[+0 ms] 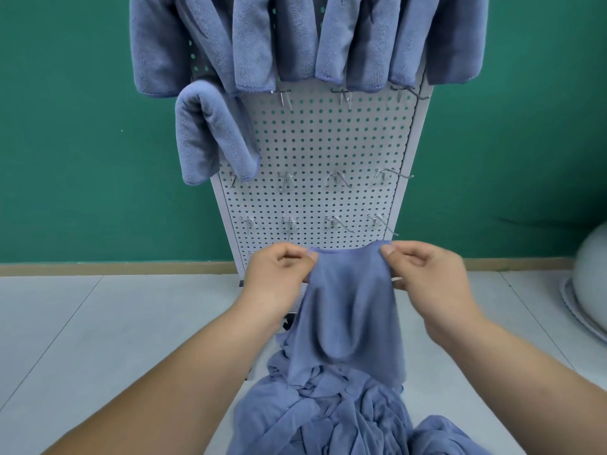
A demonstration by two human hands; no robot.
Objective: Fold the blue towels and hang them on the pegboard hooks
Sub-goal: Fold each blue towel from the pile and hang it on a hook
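A blue towel hangs between my hands in front of the white pegboard. My left hand pinches its top left corner and my right hand pinches its top right corner. The towel's lower end reaches a crumpled pile of blue towels on the floor below. Several folded blue towels hang along the pegboard's top row, and one more folded towel hangs lower at the left. Bare metal hooks stick out in the rows beneath.
The pegboard stands on a light tiled floor against a green wall. A pale rounded object sits at the right edge. A small black caster of the stand shows behind the towel.
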